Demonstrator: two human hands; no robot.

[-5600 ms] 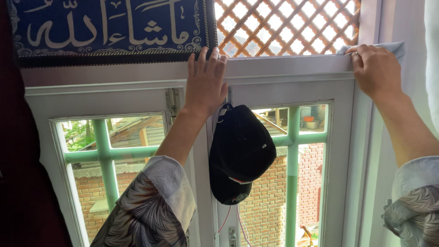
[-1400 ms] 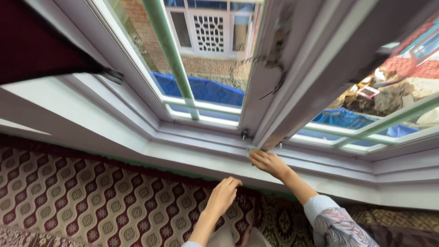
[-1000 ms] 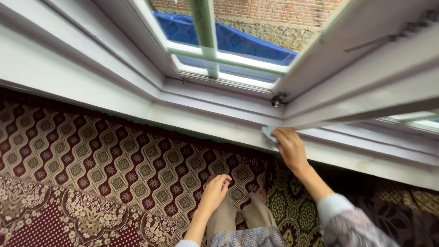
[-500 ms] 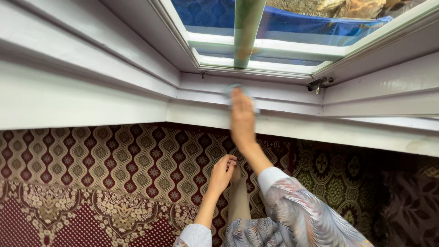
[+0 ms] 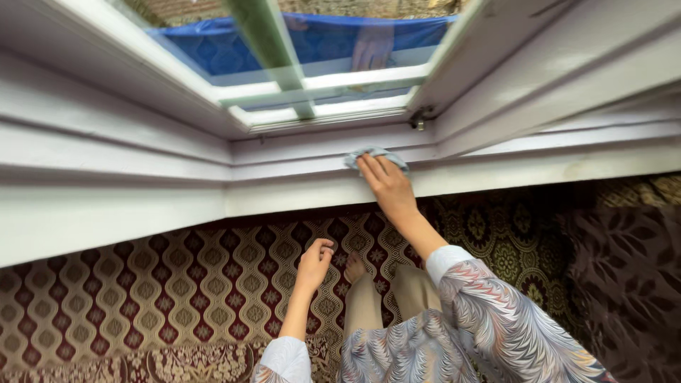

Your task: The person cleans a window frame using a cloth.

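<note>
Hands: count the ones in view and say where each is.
2. The right hand presses a grey cloth on the window sill; the left hand hangs empty above the patterned carpet.

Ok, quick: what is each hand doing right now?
Left hand: hangs free above the patterned carpet, fingers loosely curled, holding nothing.
Right hand: pressed flat on a pale blue cloth against the white window sill.

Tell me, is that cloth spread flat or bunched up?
Bunched: the cloth is crumpled under the right hand against the sill.
</note>
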